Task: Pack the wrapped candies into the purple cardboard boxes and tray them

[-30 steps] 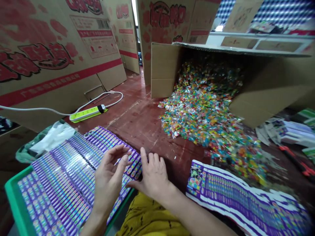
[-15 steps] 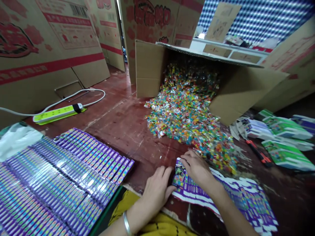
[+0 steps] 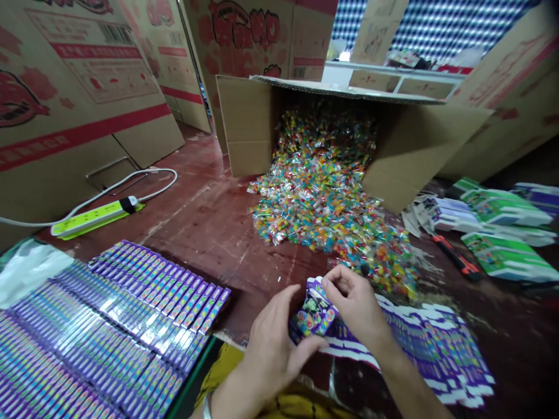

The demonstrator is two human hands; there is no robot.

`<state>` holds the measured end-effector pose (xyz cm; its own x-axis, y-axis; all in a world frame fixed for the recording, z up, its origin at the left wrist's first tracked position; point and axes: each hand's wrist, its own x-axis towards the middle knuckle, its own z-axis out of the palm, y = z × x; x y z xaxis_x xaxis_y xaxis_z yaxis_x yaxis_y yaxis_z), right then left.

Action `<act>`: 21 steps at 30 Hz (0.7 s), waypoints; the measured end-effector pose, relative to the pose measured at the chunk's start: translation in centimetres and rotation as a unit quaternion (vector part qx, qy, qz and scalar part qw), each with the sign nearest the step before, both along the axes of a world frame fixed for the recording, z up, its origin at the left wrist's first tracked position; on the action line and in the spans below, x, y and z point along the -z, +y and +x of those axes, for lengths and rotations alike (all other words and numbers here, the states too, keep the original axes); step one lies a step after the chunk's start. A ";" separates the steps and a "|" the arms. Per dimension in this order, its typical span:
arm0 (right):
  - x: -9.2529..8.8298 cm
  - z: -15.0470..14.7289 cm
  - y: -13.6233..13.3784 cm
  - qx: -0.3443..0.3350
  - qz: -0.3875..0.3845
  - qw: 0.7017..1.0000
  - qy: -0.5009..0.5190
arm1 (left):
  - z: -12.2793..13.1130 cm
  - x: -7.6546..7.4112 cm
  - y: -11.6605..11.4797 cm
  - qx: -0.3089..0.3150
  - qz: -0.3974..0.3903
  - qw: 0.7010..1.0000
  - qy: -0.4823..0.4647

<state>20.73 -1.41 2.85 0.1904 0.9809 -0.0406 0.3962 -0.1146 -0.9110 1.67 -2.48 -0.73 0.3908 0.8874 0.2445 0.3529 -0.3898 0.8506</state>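
A small flat purple printed carton (image 3: 312, 311) with white end flaps is lifted just above the front of a row of similar flat cartons (image 3: 419, 343). My right hand (image 3: 356, 305) pinches its upper right edge between thumb and fingers. Around the carton's left side is my left hand (image 3: 273, 343), thumb and fingers spread apart; whether its palm touches the carton is hidden. Beyond the hands, a heap of clear packets of multicoloured candies (image 3: 318, 203) spills out of a cardboard box (image 3: 248, 125) lying on its side.
At left, filled purple boxes (image 3: 109, 326) stand in tight rows in a tray beside a white plastic bag (image 3: 32, 265). A yellow-green power strip (image 3: 94, 218) with a white cable lies behind. Green cartons (image 3: 506, 256) and a red-black cutter (image 3: 456, 256) are at right. Large cardboard boxes (image 3: 87, 75) stand around.
My right hand has raised the front carton from the row and tilted its face toward me. My left hand has opened wider around it. The view has shifted slightly.
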 end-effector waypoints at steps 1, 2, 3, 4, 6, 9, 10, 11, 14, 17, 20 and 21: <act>-0.1 -0.5 -0.1 0.011 -0.001 1.000 0.006 | 0.1 -0.2 -0.1 0.013 0.003 1.000 0.008; -0.1 -1.0 -0.2 0.018 -0.002 1.000 0.013 | 0.1 -0.4 -0.2 0.019 -0.003 1.000 0.008; -0.2 -1.5 -0.4 0.020 -0.002 0.999 0.026 | 0.2 -0.5 -0.2 0.019 -0.019 1.000 -0.002; -0.3 -1.8 -0.6 0.014 -0.001 0.999 0.046 | 0.2 -0.7 -0.1 0.018 -0.050 0.998 -0.026; -0.4 -2.1 -1.2 -0.032 0.008 0.995 0.092 | 0.1 -1.2 0.3 0.039 -0.161 0.980 -0.113; -0.7 -1.8 -2.1 -0.153 0.021 0.981 0.121 | -0.7 -2.1 1.2 0.119 -0.342 0.894 -0.265; -0.9 -1.6 -2.3 -0.186 0.019 0.976 0.114 | -1.0 -2.4 1.4 0.141 -0.377 0.865 -0.299; -1.1 -1.4 -2.4 -0.212 0.012 0.972 0.102 | -1.3 -2.7 1.5 0.154 -0.400 0.845 -0.321; -2.2 -0.6 -2.1 -0.264 -0.037 0.961 0.073 | -1.9 -3.2 1.4 0.185 -0.434 0.817 -0.331; -3.3 0.2 -1.6 -0.345 -0.111 0.931 0.054 | -2.0 -3.4 1.1 0.225 -0.440 0.815 -0.303; -3.5 0.5 -1.2 -0.393 -0.146 0.907 0.030 | -1.9 -3.2 1.0 0.208 -0.424 0.838 -0.274; -3.3 0.4 -1.1 -0.366 -0.145 0.918 0.045 | -2.0 -3.0 1.1 0.188 -0.421 0.845 -0.272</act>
